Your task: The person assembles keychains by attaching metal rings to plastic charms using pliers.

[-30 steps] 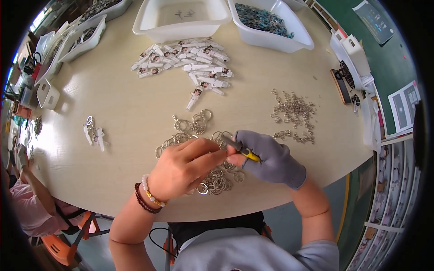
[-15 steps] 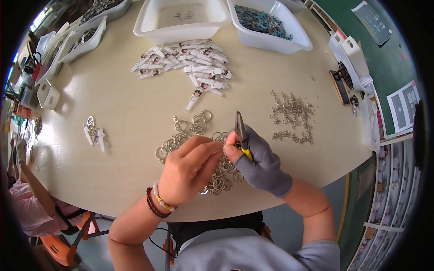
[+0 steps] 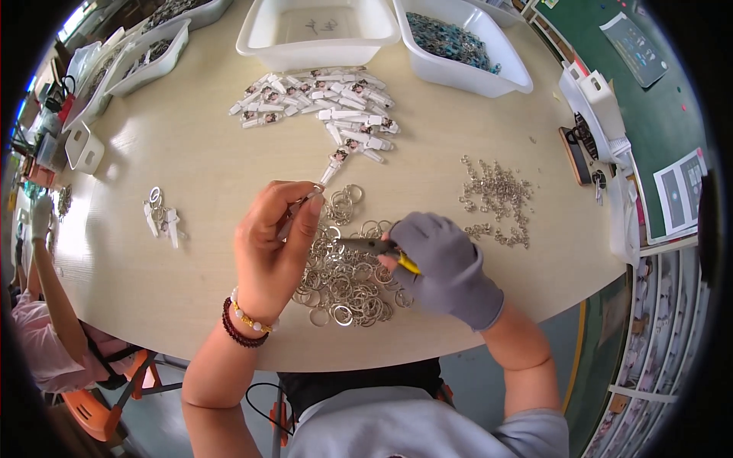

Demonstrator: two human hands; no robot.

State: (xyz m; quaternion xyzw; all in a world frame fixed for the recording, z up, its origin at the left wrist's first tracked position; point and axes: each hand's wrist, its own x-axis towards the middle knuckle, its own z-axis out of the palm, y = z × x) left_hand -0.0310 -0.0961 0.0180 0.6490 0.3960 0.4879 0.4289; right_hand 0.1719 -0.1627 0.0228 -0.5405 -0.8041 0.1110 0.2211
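Note:
My left hand (image 3: 271,237), bare with bead bracelets at the wrist, pinches a silver key ring (image 3: 318,188) between thumb and fingers. Whatever hangs from that ring is mostly hidden in the palm. Just beyond the fingertips lies the nearest white clip-like piece with a small printed figure (image 3: 337,159). My right hand (image 3: 443,263), in a grey glove with bare fingertips, grips pliers with yellow handles (image 3: 408,262). Their dark jaws point left, over a pile of silver key rings (image 3: 359,286). More white pieces (image 3: 343,99) lie heaped farther back.
Small metal fittings (image 3: 496,195) are scattered to the right. An assembled ring with white pieces (image 3: 156,197) lies to the left. White tubs (image 3: 317,55) line the back, one holding blue-and-silver parts (image 3: 450,42). Another person's arm (image 3: 57,290) shows at far left.
My hands have drawn apart. The left has moved left and away from me, raising the key ring near the white pieces; the right has turned the pliers from pointing away to pointing left.

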